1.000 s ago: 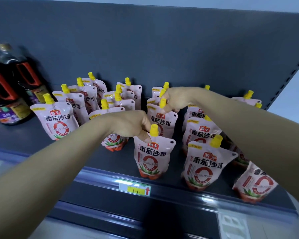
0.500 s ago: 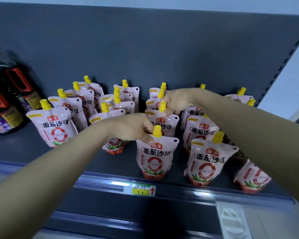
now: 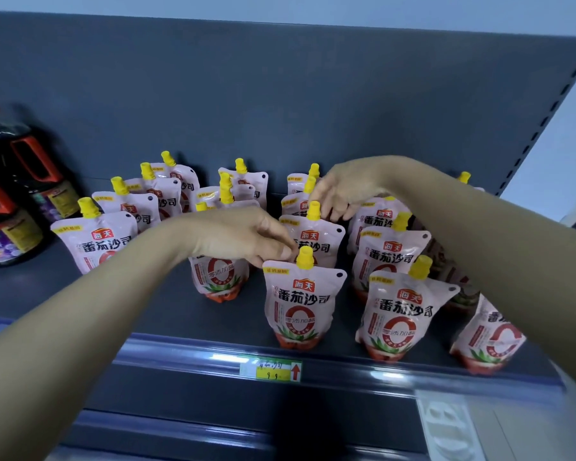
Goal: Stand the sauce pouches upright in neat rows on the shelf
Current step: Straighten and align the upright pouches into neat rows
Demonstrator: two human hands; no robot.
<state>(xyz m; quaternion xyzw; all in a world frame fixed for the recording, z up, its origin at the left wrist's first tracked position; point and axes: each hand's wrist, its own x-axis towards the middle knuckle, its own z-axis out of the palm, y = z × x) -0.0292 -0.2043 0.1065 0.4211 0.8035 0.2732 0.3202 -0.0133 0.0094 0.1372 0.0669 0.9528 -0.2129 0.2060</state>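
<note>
Several pink tomato-sauce pouches with yellow caps stand in rows on the dark shelf (image 3: 167,314). My left hand (image 3: 246,237) pinches the top left corner of the front middle pouch (image 3: 301,304), right beside its cap. That pouch stands upright near the shelf's front edge. My right hand (image 3: 346,191) hovers over the second pouch (image 3: 316,237) in the same row, fingers spread around its cap and not gripping it. My right forearm hides part of the rightmost row. A front right pouch (image 3: 396,314) leans slightly, and the far right pouch (image 3: 489,341) tilts.
Large dark sauce bottles (image 3: 17,207) with red handles stand at the shelf's left end. A yellow price tag (image 3: 273,371) sits on the front rail. The grey back panel (image 3: 280,104) rises behind the pouches. Bare shelf shows between the left rows and the front edge.
My right hand has let go of the second pouch's cap and spread its fingers. My left hand has slid off the front pouch's cap to its top left corner.
</note>
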